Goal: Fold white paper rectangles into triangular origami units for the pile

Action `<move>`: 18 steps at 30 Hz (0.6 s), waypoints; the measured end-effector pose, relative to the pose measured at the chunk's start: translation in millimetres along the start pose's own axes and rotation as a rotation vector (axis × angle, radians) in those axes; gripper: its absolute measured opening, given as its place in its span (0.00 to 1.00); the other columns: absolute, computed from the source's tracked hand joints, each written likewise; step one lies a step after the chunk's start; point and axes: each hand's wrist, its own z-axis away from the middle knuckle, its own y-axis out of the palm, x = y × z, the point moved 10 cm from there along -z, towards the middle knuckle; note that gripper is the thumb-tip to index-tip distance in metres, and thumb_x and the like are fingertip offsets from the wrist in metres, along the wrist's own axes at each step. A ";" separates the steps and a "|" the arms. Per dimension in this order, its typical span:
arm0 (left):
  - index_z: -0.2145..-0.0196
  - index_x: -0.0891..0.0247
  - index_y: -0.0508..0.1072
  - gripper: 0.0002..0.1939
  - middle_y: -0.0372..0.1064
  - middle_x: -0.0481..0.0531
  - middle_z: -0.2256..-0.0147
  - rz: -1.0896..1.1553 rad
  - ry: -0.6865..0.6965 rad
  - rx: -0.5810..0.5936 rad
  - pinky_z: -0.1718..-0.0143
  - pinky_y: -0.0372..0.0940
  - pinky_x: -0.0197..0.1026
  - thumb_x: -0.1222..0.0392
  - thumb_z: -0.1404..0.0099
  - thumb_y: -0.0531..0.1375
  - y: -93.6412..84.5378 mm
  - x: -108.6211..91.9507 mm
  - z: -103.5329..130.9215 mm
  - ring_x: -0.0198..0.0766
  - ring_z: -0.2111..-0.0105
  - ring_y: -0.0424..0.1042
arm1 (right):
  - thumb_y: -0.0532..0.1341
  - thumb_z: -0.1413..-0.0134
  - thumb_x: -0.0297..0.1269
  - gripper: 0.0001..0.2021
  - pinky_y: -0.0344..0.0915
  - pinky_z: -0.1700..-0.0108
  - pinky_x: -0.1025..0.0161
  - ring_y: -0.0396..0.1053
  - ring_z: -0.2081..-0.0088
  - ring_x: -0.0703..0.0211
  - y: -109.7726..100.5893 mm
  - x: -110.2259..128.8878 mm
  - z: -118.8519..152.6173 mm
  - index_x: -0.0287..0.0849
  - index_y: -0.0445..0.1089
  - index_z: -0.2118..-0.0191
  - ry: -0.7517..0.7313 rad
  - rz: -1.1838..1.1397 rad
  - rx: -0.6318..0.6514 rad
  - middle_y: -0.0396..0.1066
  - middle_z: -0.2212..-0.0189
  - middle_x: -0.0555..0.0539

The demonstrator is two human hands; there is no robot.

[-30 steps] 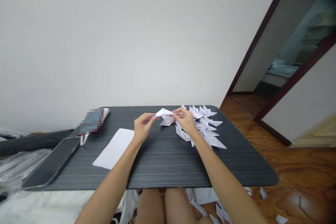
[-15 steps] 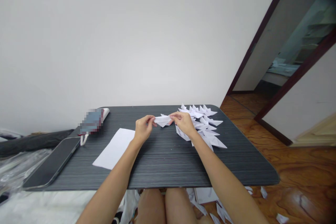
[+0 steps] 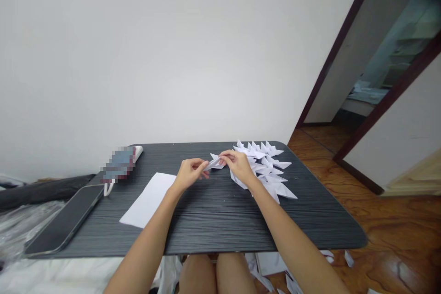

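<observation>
Between my hands is a narrow piece of folded white paper (image 3: 213,162), held tilted above the dark table. My left hand (image 3: 191,171) pinches its left end, and my right hand (image 3: 235,163) grips the other end; the fingertips partly cover it. Just behind it a folded paper boat (image 3: 216,165) lies on the table. Right of my right hand spreads a cluster of white folded paper boats (image 3: 272,170), with pointed tips. A flat white paper sheet (image 3: 149,200) lies to the left of my left forearm.
A black phone (image 3: 65,220) lies at the table's left edge, beside a blurred-out object (image 3: 120,164) with a white cable (image 3: 108,188). White paper scraps (image 3: 348,258) are on the wooden floor at right. A white wall stands behind the table (image 3: 213,220).
The folded paper has turned from showing its broad face to nearly edge-on, its left end now lower. My left hand has moved slightly right and down. The view has shifted a little.
</observation>
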 end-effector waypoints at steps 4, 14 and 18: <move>0.56 0.71 0.67 0.25 0.72 0.55 0.77 0.073 -0.005 0.071 0.78 0.66 0.38 0.50 0.46 0.56 13.1 -3.3 3.2 0.40 0.78 0.72 | 0.59 0.58 0.34 0.14 0.64 0.68 0.65 0.68 0.70 0.62 7.0 3.9 0.6 0.40 0.63 0.60 -0.029 -0.016 -0.083 0.69 0.70 0.47; 0.51 0.69 0.62 0.24 0.71 0.53 0.74 -0.053 0.148 -0.001 0.72 0.66 0.37 0.54 0.43 0.54 18.0 -12.3 4.8 0.38 0.75 0.72 | 0.54 0.56 0.29 0.23 0.66 0.65 0.64 0.66 0.64 0.62 29.1 -14.0 3.9 0.41 0.56 0.50 0.078 -0.062 -0.047 0.64 0.58 0.43; 0.48 0.68 0.58 0.22 0.69 0.49 0.78 -0.211 0.210 -0.035 0.75 0.63 0.33 0.59 0.40 0.50 17.0 -17.7 6.0 0.33 0.79 0.69 | 0.50 0.55 0.26 0.21 0.64 0.59 0.62 0.62 0.54 0.58 28.7 -1.6 6.4 0.39 0.60 0.51 -0.009 0.101 -0.046 0.61 0.53 0.41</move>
